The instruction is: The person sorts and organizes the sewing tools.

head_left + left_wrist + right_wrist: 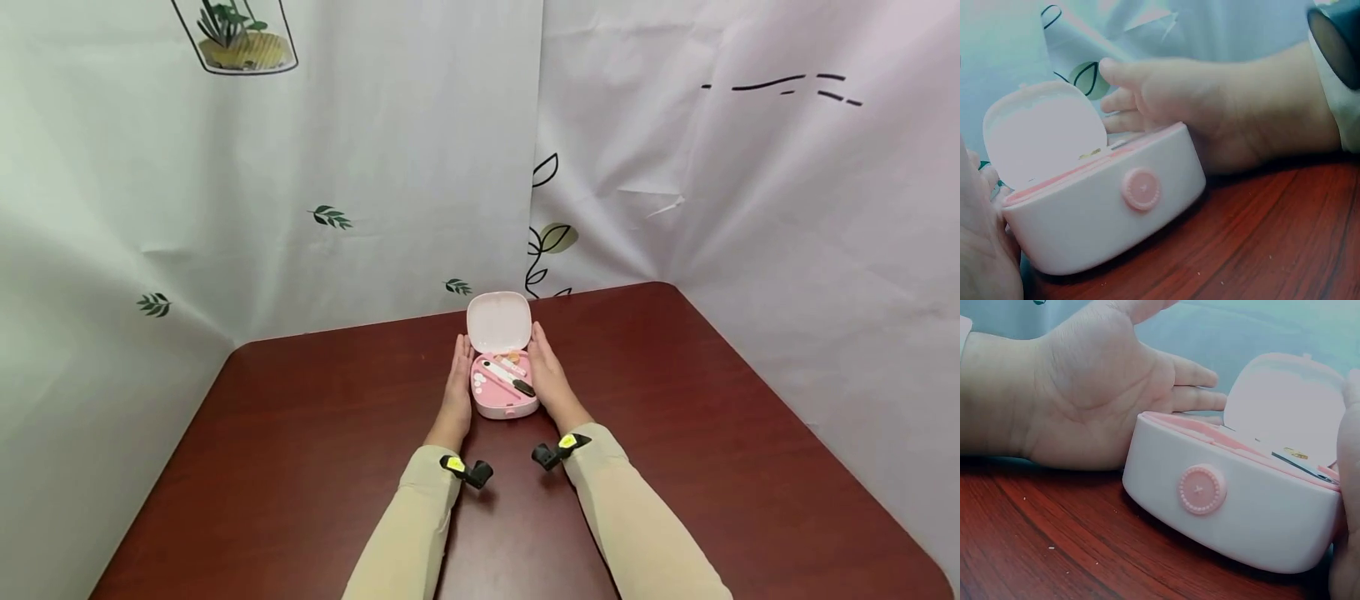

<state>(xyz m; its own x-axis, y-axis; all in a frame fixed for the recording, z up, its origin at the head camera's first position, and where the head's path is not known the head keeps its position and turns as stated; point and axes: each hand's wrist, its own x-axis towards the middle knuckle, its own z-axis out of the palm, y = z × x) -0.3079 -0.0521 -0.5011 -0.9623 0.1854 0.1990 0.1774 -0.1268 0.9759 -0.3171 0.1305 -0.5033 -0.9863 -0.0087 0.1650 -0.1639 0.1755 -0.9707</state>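
Observation:
A small pink case (pixel 504 405) stands open on the table, its lid (pixel 498 322) tilted up at the back. Inside lie a white tool with a black tip (pixel 508 377) and small pieces. My left hand (pixel 459 383) lies flat against the case's left side, fingers straight. My right hand (pixel 549 379) lies the same way against its right side. In the left wrist view the case (pixel 1104 212) shows a round pink button (pixel 1141 189), with the right hand (pixel 1210 106) behind it. The right wrist view shows the case (pixel 1229 506) and the left hand (pixel 1097 381) beyond.
The dark red wooden table (pixel 675 433) has rounded far corners. White curtains printed with leaves (pixel 330 217) hang close behind and on both sides. Black wrist cameras (pixel 468 472) sit on both beige sleeves.

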